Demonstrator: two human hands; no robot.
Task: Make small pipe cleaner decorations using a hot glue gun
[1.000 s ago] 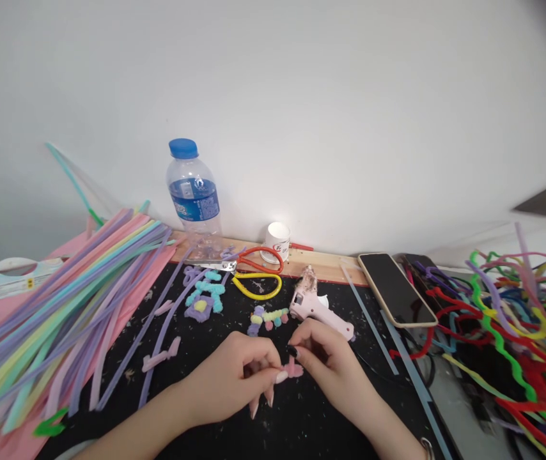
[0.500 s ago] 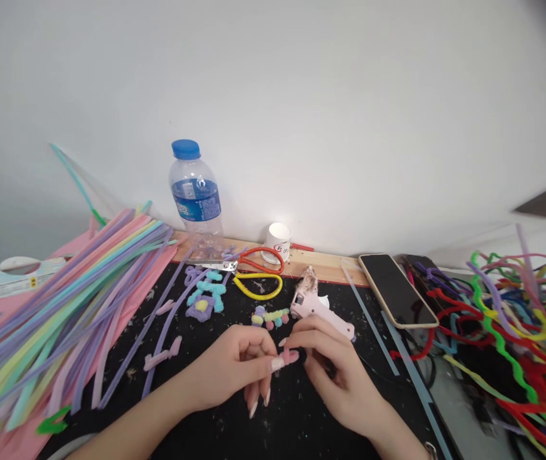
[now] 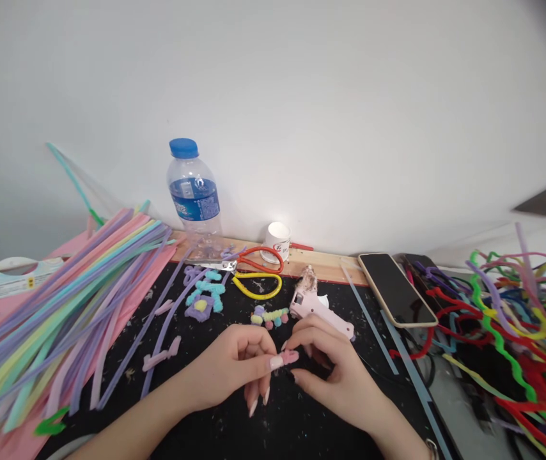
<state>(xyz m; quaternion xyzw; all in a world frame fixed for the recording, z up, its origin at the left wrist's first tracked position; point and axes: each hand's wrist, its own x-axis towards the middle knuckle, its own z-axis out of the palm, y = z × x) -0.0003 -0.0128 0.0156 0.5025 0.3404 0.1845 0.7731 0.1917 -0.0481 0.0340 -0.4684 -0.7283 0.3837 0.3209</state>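
Note:
A small pink looped piece of pipe cleaner is pinched between the thumb and curled fingers of my left hand. Just to its right, my right hand has its thumb and fingers apart, the index fingertip close above the piece. Whether that fingertip touches it I cannot tell. Beyond the hands lie a little multicoloured caterpillar-like figure and a pale pink glue gun. A turquoise and purple pipe-cleaner shape and a bent pink piece rest to the left on the black mat.
Scissors with red and yellow handles lie behind, near a paper cup and a plastic bottle. Pastel pipe cleaners are heaped at left. At right are glue sticks, a phone and tangled colourful pipe cleaners.
My right thumb and fingers have parted from the pink piece and spread a little. My left hand keeps its pinch, and the piece's upright end no longer shows.

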